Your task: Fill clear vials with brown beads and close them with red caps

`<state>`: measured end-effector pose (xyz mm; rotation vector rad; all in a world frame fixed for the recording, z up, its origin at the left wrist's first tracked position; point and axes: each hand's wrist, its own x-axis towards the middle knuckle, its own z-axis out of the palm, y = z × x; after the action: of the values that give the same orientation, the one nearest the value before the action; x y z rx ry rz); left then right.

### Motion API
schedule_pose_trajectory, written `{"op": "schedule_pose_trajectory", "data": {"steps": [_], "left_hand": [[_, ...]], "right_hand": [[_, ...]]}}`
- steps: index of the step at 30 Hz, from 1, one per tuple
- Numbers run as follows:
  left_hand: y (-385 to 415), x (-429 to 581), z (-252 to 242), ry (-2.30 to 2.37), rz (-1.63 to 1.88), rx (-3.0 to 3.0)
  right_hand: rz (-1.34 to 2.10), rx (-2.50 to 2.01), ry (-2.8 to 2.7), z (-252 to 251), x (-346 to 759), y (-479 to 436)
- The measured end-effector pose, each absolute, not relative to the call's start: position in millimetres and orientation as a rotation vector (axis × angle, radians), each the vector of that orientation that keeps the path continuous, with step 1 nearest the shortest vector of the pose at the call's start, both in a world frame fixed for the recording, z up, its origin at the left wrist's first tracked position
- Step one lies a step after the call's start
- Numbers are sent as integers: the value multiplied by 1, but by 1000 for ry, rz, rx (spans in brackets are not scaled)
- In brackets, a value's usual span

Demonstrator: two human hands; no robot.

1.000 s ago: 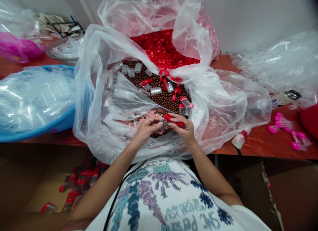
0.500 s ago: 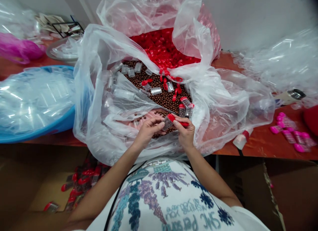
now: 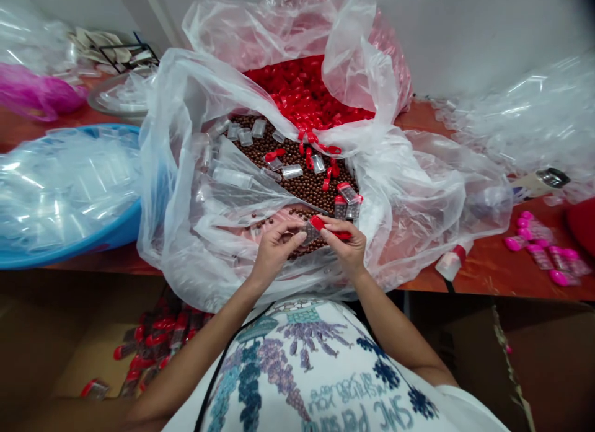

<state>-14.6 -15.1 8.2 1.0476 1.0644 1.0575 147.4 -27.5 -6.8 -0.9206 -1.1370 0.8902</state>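
Left hand (image 3: pixel 274 247) grip pinches the vial (image 3: pixel 308 233); right hand (image 3: pixel 348 247) grip holds the red cap (image 3: pixel 326 227), now pressed closer onto it than before.

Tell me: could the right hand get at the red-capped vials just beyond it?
Probably yes: the vials sit uncovered on the brown beads just past the right hand, nothing between, though that hand is pinching a red cap.

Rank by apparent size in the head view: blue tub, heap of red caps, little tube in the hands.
1. blue tub, partly under plastic.
2. heap of red caps, farther away, so unsure.
3. little tube.
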Motion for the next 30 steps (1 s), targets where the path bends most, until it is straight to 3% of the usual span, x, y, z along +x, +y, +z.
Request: {"op": "schedule_pose_trajectory", "data": {"steps": [7,22,30], "left_hand": [[-14,-13,9,878,822,1035],[-16,-1,-3,784,855,1035],[-14,2,1,783,896,821]], "right_hand": [[956,-932,-1160,-12,144,-32],[1105,-979,-775,-13,132,-37],[977,-1006,-1192,-16,142,-36]]}}
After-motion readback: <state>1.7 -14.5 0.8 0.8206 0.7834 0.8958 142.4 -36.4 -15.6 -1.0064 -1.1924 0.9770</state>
